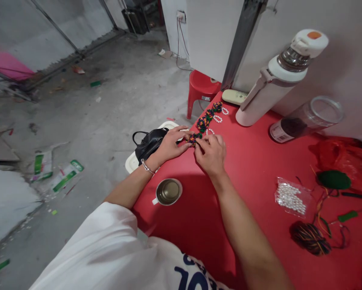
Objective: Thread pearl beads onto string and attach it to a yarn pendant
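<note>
Both my hands meet at the far left edge of the red table. My left hand and my right hand pinch a small multicoloured braided cord ornament between their fingertips. Just beyond them lies a row of similar braided ornaments with small loops of white beads. A bracelet circles my left wrist.
A metal mug stands near the table edge. A bag of white beads, coils of coloured cord, a green disc, a white thermos, a clear jar and a remote lie about. A black bag and a red stool sit beside the table.
</note>
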`<state>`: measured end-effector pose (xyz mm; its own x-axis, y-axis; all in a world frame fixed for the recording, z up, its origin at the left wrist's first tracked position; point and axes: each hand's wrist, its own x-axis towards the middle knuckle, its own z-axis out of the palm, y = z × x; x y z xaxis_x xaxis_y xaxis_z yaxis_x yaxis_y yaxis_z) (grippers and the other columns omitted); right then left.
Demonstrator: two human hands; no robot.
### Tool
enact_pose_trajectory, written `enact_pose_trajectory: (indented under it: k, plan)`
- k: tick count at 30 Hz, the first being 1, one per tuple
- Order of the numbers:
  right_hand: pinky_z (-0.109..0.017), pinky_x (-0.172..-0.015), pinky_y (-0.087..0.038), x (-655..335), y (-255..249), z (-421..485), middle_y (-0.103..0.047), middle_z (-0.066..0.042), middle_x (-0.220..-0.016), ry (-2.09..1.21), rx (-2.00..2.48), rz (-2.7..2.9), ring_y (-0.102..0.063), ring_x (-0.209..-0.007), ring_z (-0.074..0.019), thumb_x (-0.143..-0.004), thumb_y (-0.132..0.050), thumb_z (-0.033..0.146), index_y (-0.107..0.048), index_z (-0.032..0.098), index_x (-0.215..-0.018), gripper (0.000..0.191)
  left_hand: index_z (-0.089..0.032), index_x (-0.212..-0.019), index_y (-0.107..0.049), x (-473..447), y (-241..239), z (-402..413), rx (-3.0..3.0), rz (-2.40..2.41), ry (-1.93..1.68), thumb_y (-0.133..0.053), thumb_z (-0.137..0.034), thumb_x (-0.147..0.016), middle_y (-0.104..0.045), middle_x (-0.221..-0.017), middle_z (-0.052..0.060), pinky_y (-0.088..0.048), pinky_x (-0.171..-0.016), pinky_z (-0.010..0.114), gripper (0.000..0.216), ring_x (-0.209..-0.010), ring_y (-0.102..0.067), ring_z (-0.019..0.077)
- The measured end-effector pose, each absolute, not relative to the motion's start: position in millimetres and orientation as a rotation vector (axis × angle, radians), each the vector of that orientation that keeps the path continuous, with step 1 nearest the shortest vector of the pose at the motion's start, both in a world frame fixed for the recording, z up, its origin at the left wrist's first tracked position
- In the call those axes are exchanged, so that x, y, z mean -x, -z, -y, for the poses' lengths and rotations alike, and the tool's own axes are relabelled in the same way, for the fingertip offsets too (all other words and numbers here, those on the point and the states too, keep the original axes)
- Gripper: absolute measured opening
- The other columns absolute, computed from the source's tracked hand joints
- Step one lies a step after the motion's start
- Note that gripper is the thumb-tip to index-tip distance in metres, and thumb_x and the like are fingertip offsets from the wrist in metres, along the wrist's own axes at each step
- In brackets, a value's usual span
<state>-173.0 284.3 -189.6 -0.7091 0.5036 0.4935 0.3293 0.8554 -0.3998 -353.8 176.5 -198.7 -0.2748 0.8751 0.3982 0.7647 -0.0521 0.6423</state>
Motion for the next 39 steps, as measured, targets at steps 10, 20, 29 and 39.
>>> enact_pose_trajectory:
  k: [10, 20, 29, 39]
  plan:
    - [-0.039, -0.086, -0.043, 172, 190, -284, -0.070, -0.008, -0.100, -0.361, 0.563, 2.422, -0.054, -0.100, -0.0250, -0.104, -0.061, 0.025, -0.082, 0.025, -0.101, 0.021, -0.023, -0.127, -0.073, 356, 201, -175, -1.847, -2.109, -1.207, -0.073, -0.046, -0.095, -0.076, -0.131, 0.012, -0.054, -0.114, 0.049, 0.039, -0.130, -0.069, 0.0301]
    - [-0.040, -0.088, -0.046, 173, 189, -282, -0.070, -0.008, -0.096, -0.364, 0.591, 2.461, -0.054, -0.100, -0.0264, -0.097, -0.064, 0.023, -0.082, 0.024, -0.093, 0.018, -0.025, -0.126, -0.077, 355, 202, -174, -1.824, -2.093, -1.255, -0.070, -0.048, -0.098, -0.079, -0.127, 0.011, -0.054, -0.114, 0.050, 0.037, -0.131, -0.070, 0.0308]
    - [-0.045, -0.103, -0.048, 174, 188, -282, -0.073, -0.007, -0.130, -0.435, 0.551, 2.452, -0.053, -0.126, -0.0302, -0.097, -0.063, 0.019, -0.082, 0.024, -0.104, 0.021, -0.024, -0.123, -0.079, 354, 197, -179, -1.768, -2.066, -1.266, -0.063, -0.053, -0.102, -0.081, -0.122, 0.010, -0.055, -0.113, 0.047, 0.039, -0.124, -0.073, 0.0281]
    - [-0.046, -0.099, -0.047, 174, 191, -282, -0.077, -0.006, -0.125, -0.378, 0.569, 2.449, -0.057, -0.124, -0.0306, -0.098, -0.063, 0.024, -0.080, 0.024, -0.101, 0.018, -0.025, -0.115, -0.079, 356, 207, -180, -1.817, -2.035, -1.382, -0.071, -0.049, -0.098, -0.077, -0.133, 0.012, -0.047, -0.123, 0.058, 0.031, -0.136, -0.065, 0.0302]
